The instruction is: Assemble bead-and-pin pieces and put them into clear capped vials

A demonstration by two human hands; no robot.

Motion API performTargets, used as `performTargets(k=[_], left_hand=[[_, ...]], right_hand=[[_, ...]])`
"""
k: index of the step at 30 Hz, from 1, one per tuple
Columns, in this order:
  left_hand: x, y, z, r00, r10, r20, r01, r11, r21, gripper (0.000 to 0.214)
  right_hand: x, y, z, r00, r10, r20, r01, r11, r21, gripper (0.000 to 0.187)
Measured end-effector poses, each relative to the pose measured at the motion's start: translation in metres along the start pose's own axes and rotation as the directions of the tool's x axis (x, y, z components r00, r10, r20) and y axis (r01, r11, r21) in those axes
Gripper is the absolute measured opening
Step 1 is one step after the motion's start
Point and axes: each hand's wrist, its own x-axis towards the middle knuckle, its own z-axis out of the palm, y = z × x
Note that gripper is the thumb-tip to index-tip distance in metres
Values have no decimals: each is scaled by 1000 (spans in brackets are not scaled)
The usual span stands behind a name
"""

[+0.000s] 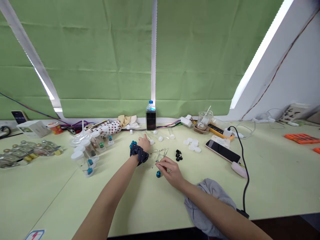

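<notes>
My left hand (pixel 143 142) rests on the pale green table (pixel 50 196), its fingers curled down and a dark navy scrunchie (pixel 139 154) on the wrist. A cluster of teal beads (pixel 133 144) lies against its outer side. My right hand (pixel 171 171) pinches at a tangle of thin wires (pixel 160 155) that fans out between both hands. A single teal bead (pixel 158 174) sits just left of its fingertips. A small heap of black beads (pixel 178 155) lies beyond the wires. Whether my left hand holds anything is hidden.
Clear capped containers with teal contents (pixel 83 160) stand at left. Several white caps (pixel 192 145) lie right of centre, near a smartphone (pixel 222 151) and a black cable (pixel 245 173). A grey cloth (pixel 207 206) lies under my right forearm. A water bottle (pixel 150 115) stands at the back.
</notes>
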Motion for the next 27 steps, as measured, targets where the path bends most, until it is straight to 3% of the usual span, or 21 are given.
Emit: performTargets(k=[6, 10, 15, 18, 21, 27], left_hand=[[0, -1, -3, 979, -178, -96, 196, 949, 246, 25], [-8, -8, -17, 975, -193, -106, 218, 914, 343, 32], [-34, -27, -49, 982, -155, -110, 188, 874, 448, 36], [-54, -42, -69, 997, 21, -72, 4, 945, 328, 35], [-72, -53, -82, 994, 102, -32, -96, 984, 148, 34], [-96, -55, -92, 992, 121, 17, -116, 976, -182, 35]], right_hand=[[1, -1, -1, 1000, -8, 9, 8, 998, -62, 20], [1, 0, 0, 999, 12, 48, -9, 998, -64, 17], [0, 1, 0, 996, 43, 80, -38, 997, -60, 16], [1, 2, 0, 995, 42, 91, -37, 998, -59, 15], [3, 2, 0, 994, 41, 97, -33, 996, -81, 16], [10, -4, -6, 989, 68, 128, -53, 991, -123, 19]])
